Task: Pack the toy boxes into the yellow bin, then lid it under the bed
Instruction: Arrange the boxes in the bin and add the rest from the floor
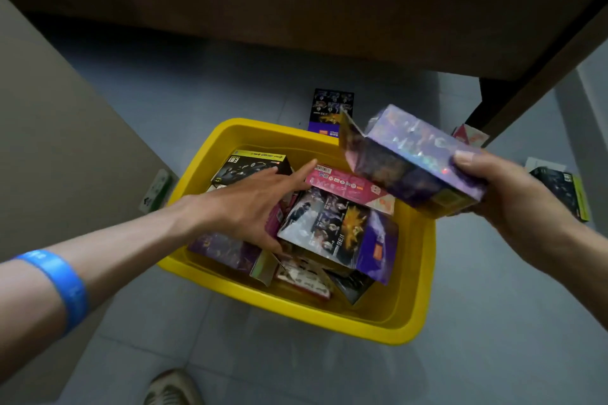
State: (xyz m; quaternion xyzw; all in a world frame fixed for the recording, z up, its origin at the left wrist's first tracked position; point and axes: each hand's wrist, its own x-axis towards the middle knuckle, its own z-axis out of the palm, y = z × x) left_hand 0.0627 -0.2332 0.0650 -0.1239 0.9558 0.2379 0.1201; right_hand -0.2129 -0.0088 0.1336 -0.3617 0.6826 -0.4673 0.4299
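Note:
The yellow bin (pixel 391 319) stands open on the grey tiled floor in front of the bed and holds several toy boxes. Inside lie a black box (pixel 250 166) at the back left, a pink box (pixel 348 186) and a dark purple box (pixel 339 233) on top. My left hand (pixel 253 204) reaches into the bin with fingers spread, resting flat on the boxes. Above the bin's right rim, my right hand (pixel 513 197) grips a shiny purple holographic box (pixel 411 154) whose end flap hangs open. No lid is in view.
The brown bed frame (pixel 296 10) runs across the top, with its dark leg (pixel 493 99) at the right. Loose boxes lie on the floor: a purple one (pixel 330 108) behind the bin, a black one (pixel 562 187) and a pink one (pixel 470 135) at right. A beige panel (pixel 49 141) stands at left.

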